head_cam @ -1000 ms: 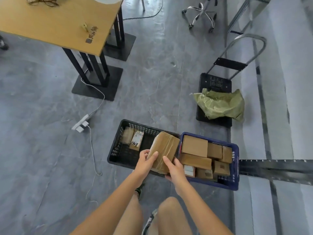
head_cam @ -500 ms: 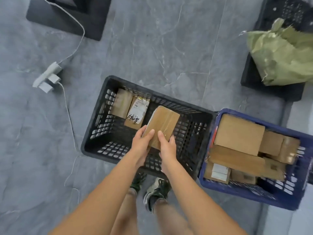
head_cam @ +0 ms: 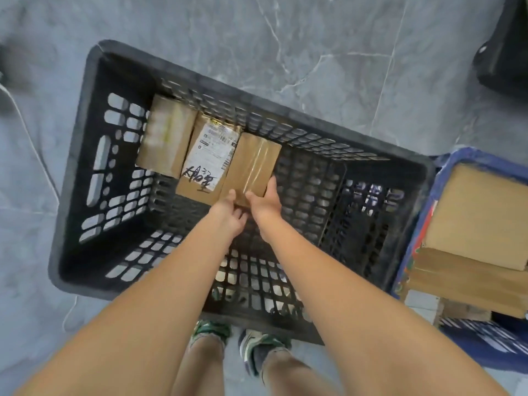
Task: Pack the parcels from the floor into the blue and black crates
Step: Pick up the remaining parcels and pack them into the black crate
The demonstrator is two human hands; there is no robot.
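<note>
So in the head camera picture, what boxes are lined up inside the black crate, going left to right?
Plain taped cardboard parcel → cardboard parcel with a white shipping label → brown taped parcel held by both hands.

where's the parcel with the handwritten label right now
In the head view it lies inside the black crate, toward its far-left corner, between a plain brown parcel and the taped parcel both hands hold.

You are looking down on a grey marble-patterned floor (head_cam: pixel 328 38) with pale veins and thin tile seams. A thin white cable (head_cam: pixel 31 138) trails across it at the left edge. A dark, blurred base (head_cam: pixel 505 61) sits at upper right. Lighting is even and diffuse.
</note>
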